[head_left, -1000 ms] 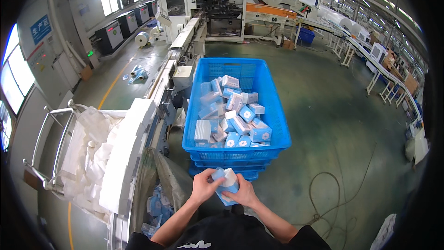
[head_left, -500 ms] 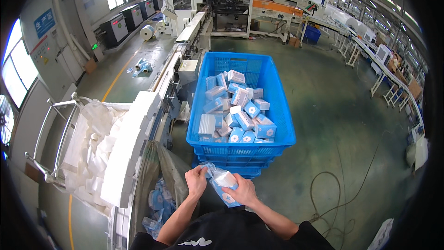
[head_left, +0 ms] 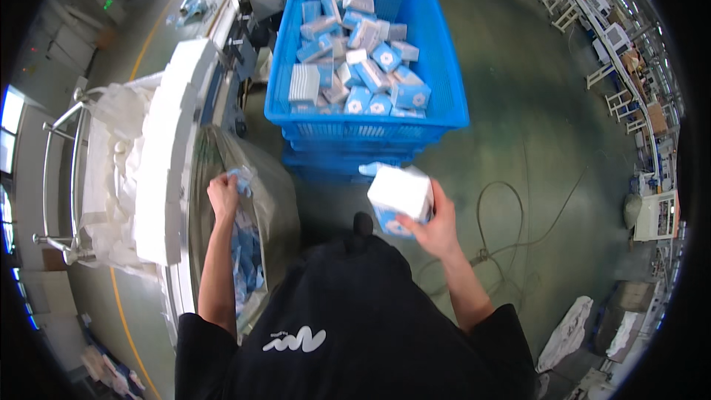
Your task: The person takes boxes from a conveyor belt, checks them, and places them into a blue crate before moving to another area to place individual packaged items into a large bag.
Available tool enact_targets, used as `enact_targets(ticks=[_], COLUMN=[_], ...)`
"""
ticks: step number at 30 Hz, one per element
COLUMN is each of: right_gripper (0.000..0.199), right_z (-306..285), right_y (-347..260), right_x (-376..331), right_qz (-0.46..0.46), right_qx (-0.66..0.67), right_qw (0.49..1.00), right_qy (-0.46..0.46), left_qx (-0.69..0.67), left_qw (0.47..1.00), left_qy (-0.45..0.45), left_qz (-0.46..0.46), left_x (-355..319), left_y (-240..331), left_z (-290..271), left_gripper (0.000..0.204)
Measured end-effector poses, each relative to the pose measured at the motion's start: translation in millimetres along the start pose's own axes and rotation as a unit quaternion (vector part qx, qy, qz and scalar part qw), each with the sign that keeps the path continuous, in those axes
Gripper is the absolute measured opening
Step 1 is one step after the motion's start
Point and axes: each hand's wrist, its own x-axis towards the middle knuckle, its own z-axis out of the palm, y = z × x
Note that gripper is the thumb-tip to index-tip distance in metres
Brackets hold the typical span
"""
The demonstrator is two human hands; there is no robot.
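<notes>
My right hand [head_left: 440, 227] grips a pack of white tissues [head_left: 400, 191] in blue printed wrap, in front of the blue crate. The pack's upper end is torn open, baring the white stack, and a flap of film sticks out beside it. Over the mouth of a grey-green sack [head_left: 275, 200], my left hand [head_left: 221, 196] is closed on a torn piece of blue plastic film [head_left: 243, 181]. Inside the sack lie crumpled blue and clear wrappers [head_left: 247, 252].
Ahead stands a blue plastic crate [head_left: 370, 132] on other crates, holding many tissue packs [head_left: 374, 74]. At left are a row of white tissue stacks [head_left: 167, 155] and a metal-railed cart [head_left: 55, 178] with loose white paper. A hose [head_left: 485, 253] lies looped on the floor at right.
The film has been torn off the pack. My left hand has carried the piece left to the sack, while the right hand has moved the pack rightward. My view has tilted down.
</notes>
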Motion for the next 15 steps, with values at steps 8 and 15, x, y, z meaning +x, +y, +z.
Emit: enact_targets(ticks=[8,15], right_gripper=[0.060,0.062], right_z=[25,53], right_y=[33,29], right_x=[9,23], right_qz=[0.039,0.061], right_qx=[0.102,0.128], right_qw=[0.990,0.976], right_qy=[-0.091,-0.162], left_qx=[0.214,0.374], left_qw=[0.958,0.866], left_qy=[0.025,-0.323], left_qz=[0.188,-0.070], left_x=[-48,-117], left_y=[-72,-186], left_z=[-23,-20], left_gripper=[0.042,0.064])
